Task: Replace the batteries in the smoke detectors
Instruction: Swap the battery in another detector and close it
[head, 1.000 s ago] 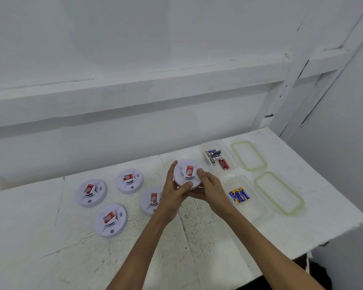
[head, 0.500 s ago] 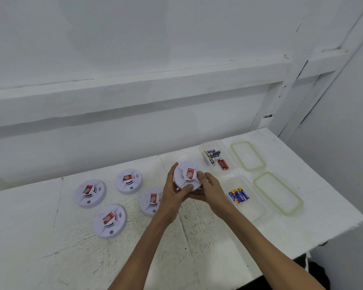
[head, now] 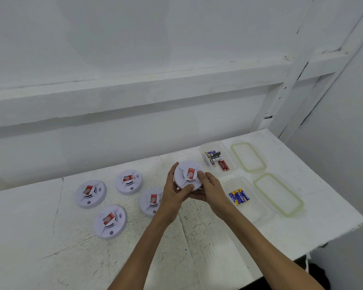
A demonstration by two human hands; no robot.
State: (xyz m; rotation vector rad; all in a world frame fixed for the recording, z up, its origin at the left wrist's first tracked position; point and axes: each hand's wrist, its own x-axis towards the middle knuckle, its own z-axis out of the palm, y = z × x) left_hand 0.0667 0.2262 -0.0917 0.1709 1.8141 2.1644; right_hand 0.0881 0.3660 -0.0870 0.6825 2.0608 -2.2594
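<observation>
Clasped still by my left hand [head: 173,193] and right hand [head: 213,192], the round white plastic smoke detector [head: 187,174] hasn't shifted.

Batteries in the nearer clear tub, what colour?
Blue with yellow ends: the small cylindrical batteries, clearest in the head view.

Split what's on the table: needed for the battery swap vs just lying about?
Job: held smoke detector, gripped by left hand and right hand; four more detectors; blue batteries in near tub; mixed batteries in far tub.
Lying about: two tub lids.
</observation>
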